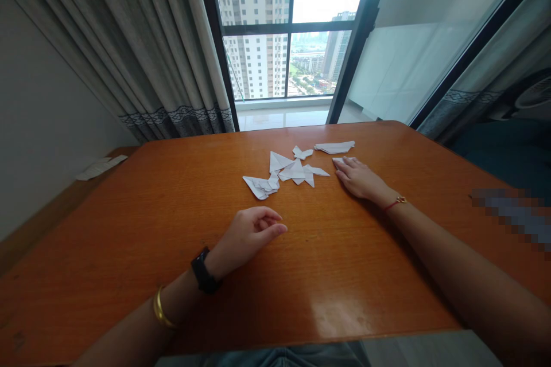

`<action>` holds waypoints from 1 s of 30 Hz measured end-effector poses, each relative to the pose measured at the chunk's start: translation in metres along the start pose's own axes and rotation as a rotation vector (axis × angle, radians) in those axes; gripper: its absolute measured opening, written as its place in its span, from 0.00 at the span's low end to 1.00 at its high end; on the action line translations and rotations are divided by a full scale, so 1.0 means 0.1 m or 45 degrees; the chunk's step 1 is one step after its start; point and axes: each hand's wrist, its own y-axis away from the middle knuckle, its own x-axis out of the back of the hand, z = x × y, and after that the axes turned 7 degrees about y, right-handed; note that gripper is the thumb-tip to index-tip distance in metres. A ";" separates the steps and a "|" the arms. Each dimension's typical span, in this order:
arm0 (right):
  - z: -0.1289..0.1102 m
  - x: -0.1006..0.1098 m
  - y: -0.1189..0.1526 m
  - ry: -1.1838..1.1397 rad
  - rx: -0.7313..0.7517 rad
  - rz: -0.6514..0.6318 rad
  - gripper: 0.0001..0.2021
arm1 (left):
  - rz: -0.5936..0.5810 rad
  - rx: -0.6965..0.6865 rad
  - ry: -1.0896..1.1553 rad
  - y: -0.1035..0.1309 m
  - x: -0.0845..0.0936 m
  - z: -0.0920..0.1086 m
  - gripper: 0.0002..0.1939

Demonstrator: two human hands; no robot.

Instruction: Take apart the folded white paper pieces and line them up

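Note:
My right hand [360, 178] reaches far across the table, its fingers stretched out flat on top of a small white folded paper [338, 161]. Most of that paper is hidden under the fingers. Nearer to me, my left hand [247, 236] hovers over or rests on the wood with loosely curled fingers, the thumb apart and nothing between them. Just beyond it lies a folded paper shape [259, 186] with a pointed end. Several overlapping origami pieces [294, 170] form a cluster in the middle. A small folded piece [302, 153] and a long boat-like folded paper [334, 147] lie behind them.
The orange-brown wooden table [150, 229] spans the view. A pixelated patch [512, 212] covers something at its right side. White paper [101, 167] lies on a ledge at the left. Beyond the table are a grey curtain [172, 40] and a window.

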 end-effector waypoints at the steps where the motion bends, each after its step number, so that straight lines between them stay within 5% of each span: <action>1: -0.01 0.00 0.01 -0.016 -0.032 -0.005 0.27 | 0.001 -0.002 -0.002 0.00 0.00 0.01 0.17; 7: -0.23 0.29 -0.15 -0.181 -0.087 0.309 0.24 | 0.024 -0.031 -0.030 0.01 0.00 0.06 0.16; 10: -0.47 0.38 -0.45 -0.272 0.049 0.151 0.20 | 0.021 -0.029 -0.045 0.00 0.00 0.04 0.17; 18: -0.77 0.33 -1.15 -0.264 -0.175 -0.064 0.23 | 0.053 -0.090 -0.130 0.01 0.02 0.03 0.15; 24: -0.66 0.49 -1.06 -0.384 -0.147 -0.020 0.15 | 0.057 -0.044 -0.012 0.00 0.00 0.04 0.16; 30: -0.70 0.45 -0.76 -0.364 -0.249 -0.052 0.21 | 0.061 -0.030 0.001 -0.01 -0.04 0.04 0.15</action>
